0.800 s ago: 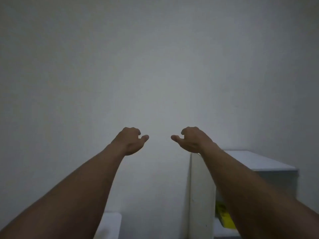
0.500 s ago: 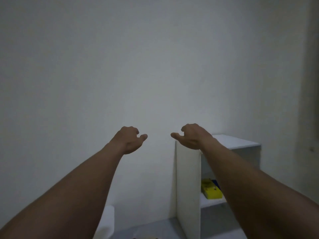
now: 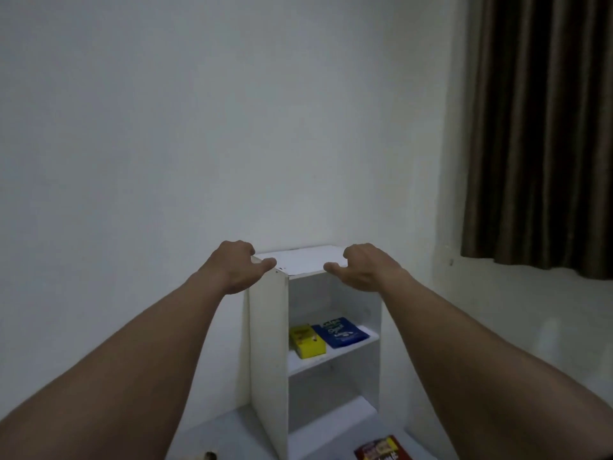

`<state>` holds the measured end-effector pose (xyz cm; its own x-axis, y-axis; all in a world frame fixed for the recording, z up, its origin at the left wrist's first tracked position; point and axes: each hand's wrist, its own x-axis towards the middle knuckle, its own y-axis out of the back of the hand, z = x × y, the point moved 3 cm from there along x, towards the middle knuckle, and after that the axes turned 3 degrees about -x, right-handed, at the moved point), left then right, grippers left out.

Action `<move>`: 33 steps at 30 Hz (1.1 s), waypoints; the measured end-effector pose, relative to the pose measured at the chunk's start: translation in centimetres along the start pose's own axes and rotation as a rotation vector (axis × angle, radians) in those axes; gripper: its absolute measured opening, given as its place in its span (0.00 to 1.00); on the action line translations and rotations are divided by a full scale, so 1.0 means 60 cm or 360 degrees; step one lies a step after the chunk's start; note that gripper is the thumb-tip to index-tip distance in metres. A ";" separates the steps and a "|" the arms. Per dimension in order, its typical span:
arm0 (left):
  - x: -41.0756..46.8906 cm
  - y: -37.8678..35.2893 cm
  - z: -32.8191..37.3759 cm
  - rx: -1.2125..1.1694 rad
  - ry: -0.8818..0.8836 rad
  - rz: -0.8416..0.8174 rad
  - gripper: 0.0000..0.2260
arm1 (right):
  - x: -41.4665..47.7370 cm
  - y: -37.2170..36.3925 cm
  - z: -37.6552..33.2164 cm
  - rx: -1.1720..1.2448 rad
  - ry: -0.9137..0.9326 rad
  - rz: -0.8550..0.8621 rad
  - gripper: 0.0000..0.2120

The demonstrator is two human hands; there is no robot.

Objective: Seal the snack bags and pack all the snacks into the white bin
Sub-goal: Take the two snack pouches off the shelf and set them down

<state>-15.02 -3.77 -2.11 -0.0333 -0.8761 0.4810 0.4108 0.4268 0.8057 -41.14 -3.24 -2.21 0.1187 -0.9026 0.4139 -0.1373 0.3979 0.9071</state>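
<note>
Both bare arms reach forward toward a small white shelf unit (image 3: 268, 343) standing against a pale wall. The left hand (image 3: 237, 267) hangs at the unit's top left corner, fingers loosely curled, thumb out, grasping nothing. The right hand (image 3: 363, 267) hangs at the top right edge, likewise loosely curled and empty. Whether either hand touches the top board is unclear. On the unit's middle shelf lie 2 snacks: a yellow box (image 3: 306, 341) and, just right of it, a blue snack bag (image 3: 341, 332). A red snack bag (image 3: 381, 450) lies in front of the unit's base. A dark curtain (image 3: 537, 134) hangs to the unit's upper right.
</note>
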 end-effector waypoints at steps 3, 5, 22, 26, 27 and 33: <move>0.009 -0.039 0.060 -0.0039 -0.0013 -0.0027 0.35 | -0.004 0.010 0.070 -0.0016 -0.0044 0.0003 0.34; 0.017 -0.067 0.102 -0.0050 -0.0026 -0.0035 0.35 | -0.004 0.014 0.116 -0.0002 -0.0065 0.0009 0.32; 0.095 -0.307 0.250 -0.0049 0.0117 -0.0151 0.34 | 0.060 -0.108 0.338 0.0086 0.0022 -0.0157 0.28; 0.130 -0.369 0.234 -0.0105 0.0164 -0.0183 0.34 | 0.114 -0.165 0.358 0.0118 0.0022 -0.0156 0.27; 0.140 -0.386 0.225 -0.0112 0.0188 -0.0197 0.34 | 0.131 -0.181 0.361 0.0127 0.0013 -0.0165 0.28; 0.192 -0.472 0.171 -0.0243 0.0360 -0.0286 0.28 | 0.220 -0.277 0.364 0.0176 0.0039 -0.0252 0.28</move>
<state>-36.36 -23.66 -15.82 0.0787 -0.9693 0.2331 0.5494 0.2372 0.8012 -58.77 -25.32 -13.49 0.1708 -0.9476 0.2699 -0.2224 0.2297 0.9475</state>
